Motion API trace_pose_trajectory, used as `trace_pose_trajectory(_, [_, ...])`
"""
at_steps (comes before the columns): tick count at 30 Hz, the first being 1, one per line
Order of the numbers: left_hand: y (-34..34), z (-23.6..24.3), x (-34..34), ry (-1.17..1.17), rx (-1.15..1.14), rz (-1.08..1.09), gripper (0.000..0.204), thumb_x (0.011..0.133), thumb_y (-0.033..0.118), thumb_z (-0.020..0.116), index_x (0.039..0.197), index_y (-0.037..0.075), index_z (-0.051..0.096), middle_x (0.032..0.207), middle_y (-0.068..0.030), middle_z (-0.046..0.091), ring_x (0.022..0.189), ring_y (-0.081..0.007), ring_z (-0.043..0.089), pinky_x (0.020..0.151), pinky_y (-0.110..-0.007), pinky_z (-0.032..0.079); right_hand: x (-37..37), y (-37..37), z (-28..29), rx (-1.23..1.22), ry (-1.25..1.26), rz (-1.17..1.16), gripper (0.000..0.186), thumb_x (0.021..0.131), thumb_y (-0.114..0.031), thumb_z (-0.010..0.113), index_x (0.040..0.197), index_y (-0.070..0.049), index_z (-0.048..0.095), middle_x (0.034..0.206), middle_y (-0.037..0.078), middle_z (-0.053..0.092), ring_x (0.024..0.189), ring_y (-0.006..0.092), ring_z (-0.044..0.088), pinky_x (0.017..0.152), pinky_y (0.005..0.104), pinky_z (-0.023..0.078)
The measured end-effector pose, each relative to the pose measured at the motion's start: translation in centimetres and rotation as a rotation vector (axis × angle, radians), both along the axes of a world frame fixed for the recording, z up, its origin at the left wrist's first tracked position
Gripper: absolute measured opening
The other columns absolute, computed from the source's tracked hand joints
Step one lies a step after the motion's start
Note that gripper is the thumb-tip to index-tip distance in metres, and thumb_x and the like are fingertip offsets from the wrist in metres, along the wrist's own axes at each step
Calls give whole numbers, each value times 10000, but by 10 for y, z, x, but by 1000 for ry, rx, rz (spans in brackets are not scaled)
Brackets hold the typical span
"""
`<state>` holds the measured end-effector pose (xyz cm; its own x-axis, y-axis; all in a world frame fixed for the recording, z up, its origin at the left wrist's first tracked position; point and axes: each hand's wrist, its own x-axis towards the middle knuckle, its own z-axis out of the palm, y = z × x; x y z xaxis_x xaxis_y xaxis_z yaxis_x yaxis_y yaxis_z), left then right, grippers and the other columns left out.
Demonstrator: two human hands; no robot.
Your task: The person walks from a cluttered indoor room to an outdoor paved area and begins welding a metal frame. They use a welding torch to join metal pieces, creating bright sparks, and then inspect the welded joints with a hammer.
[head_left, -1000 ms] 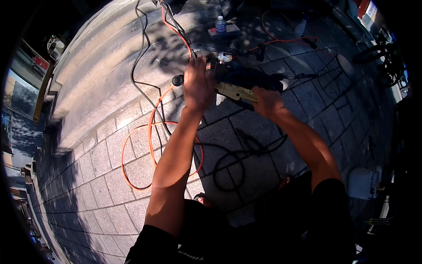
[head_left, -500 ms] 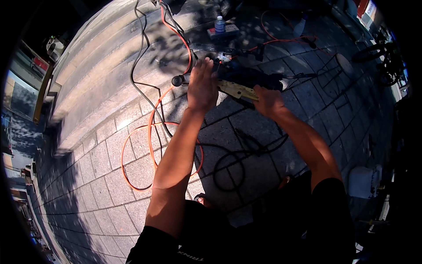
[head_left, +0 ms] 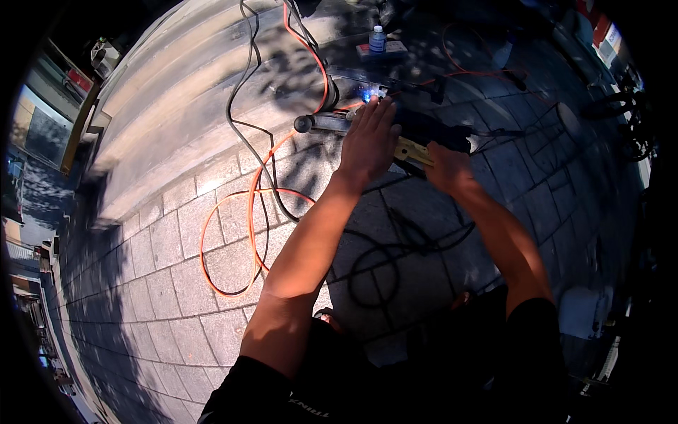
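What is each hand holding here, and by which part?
The left hand lies open and flat on top of the dark power tool, gripping nothing. The right hand closes around the tool's near end by its yellow part.

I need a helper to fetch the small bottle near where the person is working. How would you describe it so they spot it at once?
Start at the pale stone step bordering the grey paving, and follow the orange extension cord up past the person's left hand. Just beyond stands the small clear plastic bottle with a blue cap, upright beside a flat red-and-white box. It is the only upright bottle there.
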<state>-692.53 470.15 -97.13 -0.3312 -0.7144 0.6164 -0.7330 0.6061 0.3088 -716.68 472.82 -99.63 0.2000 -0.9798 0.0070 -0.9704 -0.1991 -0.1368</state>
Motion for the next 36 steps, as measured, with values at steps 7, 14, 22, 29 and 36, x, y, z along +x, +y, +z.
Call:
trace_pose_trajectory(7, [1, 2, 0, 28, 2, -14, 470, 1107, 277, 495, 1506, 33, 538, 1593, -157, 520, 1559, -345, 379, 1291, -481, 290, -4, -3, -6, -21, 16, 6, 416, 932, -317, 727, 1264, -121, 571, 1169, 162, 725, 1017, 425, 719, 856, 570, 558])
trace_pose_trajectory(14, [-2, 10, -1, 27, -14, 31, 464, 1096, 225, 499, 1512, 19, 520, 1598, -177, 501, 1559, -382, 367, 1290, -501, 285, -6, 1, -1, -53, -17, 48, 429, 917, -307, 746, 1272, -138, 575, 1210, 153, 721, 1050, 421, 714, 875, 560, 565])
trace_pose_trajectory(22, [-19, 9, 32, 170, -143, 180, 499, 1100, 225, 484, 1514, -54, 478, 1589, -249, 479, 1528, -460, 384, 1261, -579, 300, -6, 6, 3, -54, 7, 75, 404, 946, -320, 715, 1265, -123, 562, 1124, 159, 719, 1003, 415, 725, 878, 561, 553])
trace_pose_trajectory(29, [-18, 4, 34, 184, -112, 132, 485, 1130, 235, 441, 1532, -34, 470, 1614, -265, 456, 1536, -471, 371, 1251, -575, 300, -6, 3, 1, -14, 29, 25, 432, 941, -306, 725, 1288, -112, 558, 1186, 170, 715, 1042, 426, 711, 890, 561, 564])
trace_pose_trajectory(36, [-20, -2, 27, 93, -103, 119, 471, 1094, 210, 499, 1505, -21, 489, 1597, -229, 483, 1533, -427, 393, 1274, -534, 306, -7, 3, 6, 38, 42, 1, 443, 959, -328, 724, 1308, -116, 551, 1190, 163, 709, 1045, 422, 708, 905, 572, 556])
